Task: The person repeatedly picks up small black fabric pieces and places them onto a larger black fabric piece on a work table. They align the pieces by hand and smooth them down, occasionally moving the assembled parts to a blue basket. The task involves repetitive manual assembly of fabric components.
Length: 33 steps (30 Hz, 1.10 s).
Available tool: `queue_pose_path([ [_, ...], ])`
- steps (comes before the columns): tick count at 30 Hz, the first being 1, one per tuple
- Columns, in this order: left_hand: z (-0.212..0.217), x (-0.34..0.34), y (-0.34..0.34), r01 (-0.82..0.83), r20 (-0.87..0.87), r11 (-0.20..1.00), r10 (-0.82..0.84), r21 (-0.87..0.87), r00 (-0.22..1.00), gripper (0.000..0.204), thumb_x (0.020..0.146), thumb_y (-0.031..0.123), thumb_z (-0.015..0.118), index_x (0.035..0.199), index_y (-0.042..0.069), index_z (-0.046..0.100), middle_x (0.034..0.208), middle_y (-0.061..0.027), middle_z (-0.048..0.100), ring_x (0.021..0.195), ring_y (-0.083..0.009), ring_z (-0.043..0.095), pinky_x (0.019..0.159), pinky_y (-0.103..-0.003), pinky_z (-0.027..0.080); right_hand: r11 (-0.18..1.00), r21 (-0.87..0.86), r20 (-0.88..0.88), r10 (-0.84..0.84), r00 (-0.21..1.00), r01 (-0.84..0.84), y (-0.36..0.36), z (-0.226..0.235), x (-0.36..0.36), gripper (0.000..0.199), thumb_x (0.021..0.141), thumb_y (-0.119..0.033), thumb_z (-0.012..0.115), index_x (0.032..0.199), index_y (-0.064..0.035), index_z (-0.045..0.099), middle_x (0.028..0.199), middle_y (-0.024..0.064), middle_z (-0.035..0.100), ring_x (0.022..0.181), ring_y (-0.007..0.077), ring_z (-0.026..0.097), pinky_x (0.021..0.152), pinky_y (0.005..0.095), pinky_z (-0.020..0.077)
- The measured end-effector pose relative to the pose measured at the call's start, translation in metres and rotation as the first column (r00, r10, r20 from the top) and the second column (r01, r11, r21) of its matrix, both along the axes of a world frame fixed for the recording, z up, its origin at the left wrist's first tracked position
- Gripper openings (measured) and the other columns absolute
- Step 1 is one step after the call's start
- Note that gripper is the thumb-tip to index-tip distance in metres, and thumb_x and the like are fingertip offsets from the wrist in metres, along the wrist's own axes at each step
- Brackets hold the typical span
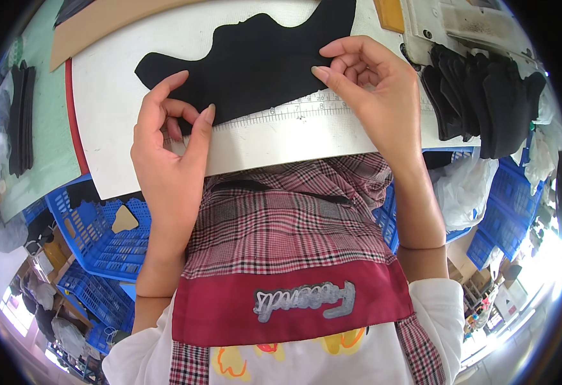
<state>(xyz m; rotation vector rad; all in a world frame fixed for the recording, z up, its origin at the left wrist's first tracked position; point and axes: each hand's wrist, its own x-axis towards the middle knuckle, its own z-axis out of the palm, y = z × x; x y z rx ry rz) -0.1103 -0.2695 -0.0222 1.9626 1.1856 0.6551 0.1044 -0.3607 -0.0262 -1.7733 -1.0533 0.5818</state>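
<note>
My one head camera looks steeply down from close above the white table (pixel 332 138), its fisheye edges bending outward.

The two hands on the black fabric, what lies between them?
In the head view, between the left hand and right hand lie the black fabric piece and the ruler strip.

Few items of this kind in sight. A silvery embroidered label (pixel 304 301), long and narrow, sits on the dark red band of the person's plaid apron (pixel 281 224), seen upside down from above. A printed measuring scale (pixel 293 112), thin dark ticks on white, runs along the near part of the white worktable (pixel 281 144). White plastic bags (pixel 463 186) bulge beside blue crates (pixel 101 237) at the person's right. No screens or signs.
</note>
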Motion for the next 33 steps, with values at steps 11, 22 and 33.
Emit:
queue_pose_path([
  [11,0.001,0.001,0.0,0.012,-0.035,0.999,-0.013,-0.032,0.999,0.042,0.083,0.001,0.072,0.124,0.005,0.061,0.085,0.0022,0.052,0.071,-0.0046,0.037,0.066,-0.018,0.034,1.0,-0.018,0.115,0.015,0.993,-0.014,-0.002,0.0,-0.001,0.017,0.078,-0.001,0.075,0.092,-0.0003,0.066,0.073,0.0014,0.058,0.063,0.0079,0.051,0.056,0.0215,0.0431],
  [22,-0.013,0.044,-0.037,0.556,-0.211,0.794,-0.516,0.246,0.83,0.096,0.081,0.058,0.06,0.149,-0.003,0.03,0.156,-0.0184,0.031,0.146,-0.033,0.027,0.119,-0.048,0.02,0.998,-0.046,0.256,0.056,0.965,-0.046,0.002,0.005,-0.007,0.014,0.077,0.001,0.071,0.088,0.0007,0.062,0.08,0.0085,0.056,0.072,0.0205,0.056,0.064,0.0304,0.0464],
  [33,-0.006,-0.035,-0.011,0.539,-0.489,0.798,-0.369,0.269,0.79,0.105,0.075,0.065,0.061,0.15,-0.001,0.03,0.157,-0.0186,0.03,0.146,-0.0351,0.027,0.118,-0.05,0.021,0.911,-0.17,0.636,0.393,0.664,-0.376,-0.014,0.001,-0.111,0.069,0.085,-0.035,0.064,0.138,0.0063,0.045,0.148,0.0198,0.042,0.143,0.035,0.032,0.118,0.0467,0.0249],
])
